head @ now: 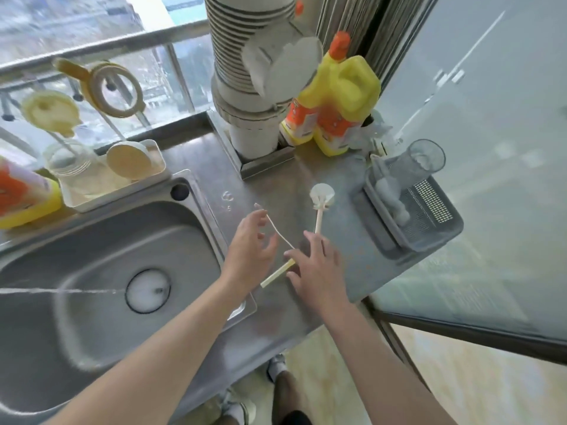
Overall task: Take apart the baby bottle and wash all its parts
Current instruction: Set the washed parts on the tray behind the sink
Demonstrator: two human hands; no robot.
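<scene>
- Clear baby bottle body (66, 162) stood in the cream drying tray (101, 201) behind the sink (92, 240), well apart from both hands.
- Same tray held a round cream cap (132, 161) leaning just beside the bottle body.
- On pegs above the tray: a cream lid (50, 110) and the handled collar ring (118, 88); blurred, no finer detail readable.
- Left hand (251, 245) hovered over the steel counter (276, 317) at the sink's right rim, fingers (259, 216) spread and relaxed, gripping nothing. The fingertips were near the wire of the straw brush (277, 274); contact could not be told.
- Right hand (317, 266) was palm down, fingers (313, 237) straight and splayed, nothing curled round.
- It lay over the straw brush's cream handle, and the bottle brush (322, 194) handle ran under its fingertips. Whether it was pressing or only hovering could not be told.
- Bottle brush lay flat on the counter, round white head pointing away from the person.
- Grey basket (429, 234) at the counter's right end held a clear cup (425, 159) on its side and a white piece (395, 200), too blurred to name.
- Thin water stream (61, 291) ran across the sink toward the foamy drain (148, 291).
- Yellow detergent bottles (346, 99) stood by the white pipe (245, 72) at the back.
</scene>
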